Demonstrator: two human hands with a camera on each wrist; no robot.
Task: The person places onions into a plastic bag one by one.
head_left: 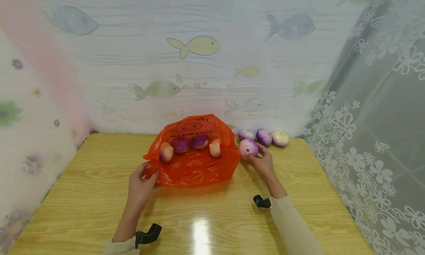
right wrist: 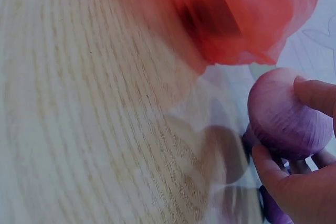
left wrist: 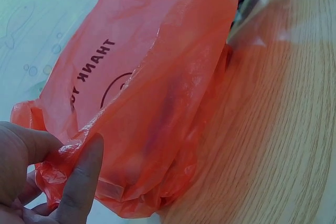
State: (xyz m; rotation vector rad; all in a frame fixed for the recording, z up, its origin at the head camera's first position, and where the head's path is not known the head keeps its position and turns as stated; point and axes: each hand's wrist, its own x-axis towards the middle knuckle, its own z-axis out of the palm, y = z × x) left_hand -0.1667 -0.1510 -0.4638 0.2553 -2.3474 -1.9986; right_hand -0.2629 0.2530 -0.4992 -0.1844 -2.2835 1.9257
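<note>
A red plastic bag [head_left: 196, 170] lies on the table, its mouth toward me, with several purple-and-white onions [head_left: 180, 144] inside. My left hand [head_left: 141, 183] pinches the left edge of the bag between thumb and fingers; the left wrist view shows the bunched plastic [left wrist: 65, 156] there. Just right of the bag, my right hand [head_left: 263, 164] holds a purple-and-white onion [head_left: 248, 148] between thumb and fingers. In the right wrist view this onion [right wrist: 286, 114] looks faintly streaked, and a gap separates it from the bag [right wrist: 236, 24]. Dark printing marks the bag's back wall.
Behind the right hand, a pale purple onion [head_left: 246, 134], a darker purple one [head_left: 263, 137] and a cream one [head_left: 280, 138] stand near the table's back edge. The wooden table [head_left: 83, 196] meets a fish-printed curtain [head_left: 199, 81] at the back.
</note>
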